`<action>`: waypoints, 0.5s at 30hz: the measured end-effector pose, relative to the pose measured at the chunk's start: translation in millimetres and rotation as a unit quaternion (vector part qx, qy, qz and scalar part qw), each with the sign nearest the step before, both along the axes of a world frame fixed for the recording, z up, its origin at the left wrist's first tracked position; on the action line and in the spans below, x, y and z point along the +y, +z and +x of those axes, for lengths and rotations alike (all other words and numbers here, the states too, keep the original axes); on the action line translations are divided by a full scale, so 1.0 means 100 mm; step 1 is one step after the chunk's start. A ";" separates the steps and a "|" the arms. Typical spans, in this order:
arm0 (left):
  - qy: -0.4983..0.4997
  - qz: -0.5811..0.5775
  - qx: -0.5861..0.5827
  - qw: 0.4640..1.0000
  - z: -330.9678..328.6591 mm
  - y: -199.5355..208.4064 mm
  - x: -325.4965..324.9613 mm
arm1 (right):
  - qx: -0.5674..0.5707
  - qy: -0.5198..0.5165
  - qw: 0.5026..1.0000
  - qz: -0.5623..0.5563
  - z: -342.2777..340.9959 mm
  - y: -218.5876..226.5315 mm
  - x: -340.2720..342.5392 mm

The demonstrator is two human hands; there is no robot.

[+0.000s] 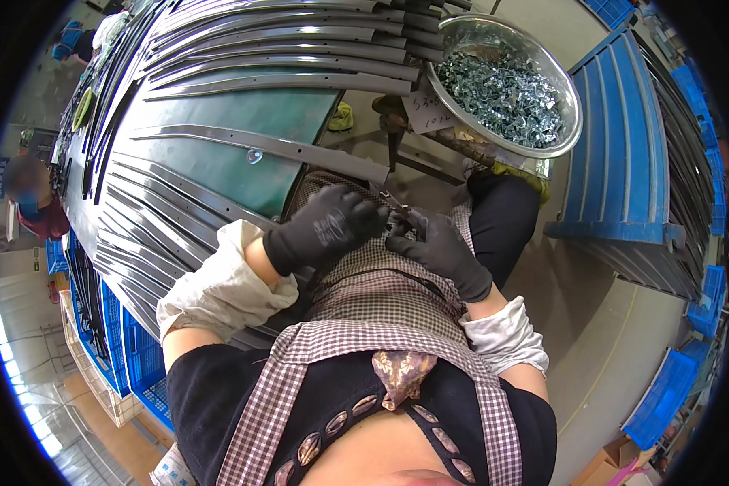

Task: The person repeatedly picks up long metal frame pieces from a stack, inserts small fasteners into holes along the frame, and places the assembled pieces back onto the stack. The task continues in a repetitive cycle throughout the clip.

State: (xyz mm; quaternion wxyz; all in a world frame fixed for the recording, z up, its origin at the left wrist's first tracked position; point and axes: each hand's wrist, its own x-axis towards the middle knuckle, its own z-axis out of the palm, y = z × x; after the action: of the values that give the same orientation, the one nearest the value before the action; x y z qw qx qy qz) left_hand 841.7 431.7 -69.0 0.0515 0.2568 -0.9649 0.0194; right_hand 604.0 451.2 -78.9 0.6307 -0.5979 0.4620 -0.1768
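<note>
Both hands wear black gloves and meet over my lap, on a checked apron (381, 279). My left hand (328, 227) is curled closed just below the near end of a dark grey strip (300, 152); what its fingers hold, if anything, is hidden. Thumb and fingers of my right hand (445, 249) pinch a small metal clip (395, 202) close to the strip's end. The strip has small holes along it and lies across the green tabletop (219, 121), its end jutting past the edge. Right of the table, a round metal basin (577, 121) holds a heap of small shiny clips.
Several more strips (300, 63) lie in rows at the back and left of the table. A large blue metal bin (616, 154) with long dark strips stands right. Blue crates (672, 393) line the right side. A person (36, 198) is at far left.
</note>
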 end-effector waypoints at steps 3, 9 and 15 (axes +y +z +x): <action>0.050 0.011 0.111 0.993 0.16 -0.10 -0.40 | -0.130 -0.065 0.989 -0.037 -0.09 -0.40 0.01; 0.092 0.147 0.111 0.979 0.38 -0.23 -0.64 | -0.086 -0.085 0.980 -0.160 -0.14 -0.48 -0.12; 0.063 0.169 0.159 0.971 0.25 -0.30 -0.67 | 0.090 -0.013 0.918 -0.387 -0.18 -0.47 -0.31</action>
State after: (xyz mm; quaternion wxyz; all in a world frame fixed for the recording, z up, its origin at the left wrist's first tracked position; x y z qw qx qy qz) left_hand 867.0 364.7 -99.1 0.1591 0.3222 -0.9153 -0.1819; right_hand 586.1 420.2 -125.5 0.3038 -0.8026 0.4199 -0.2953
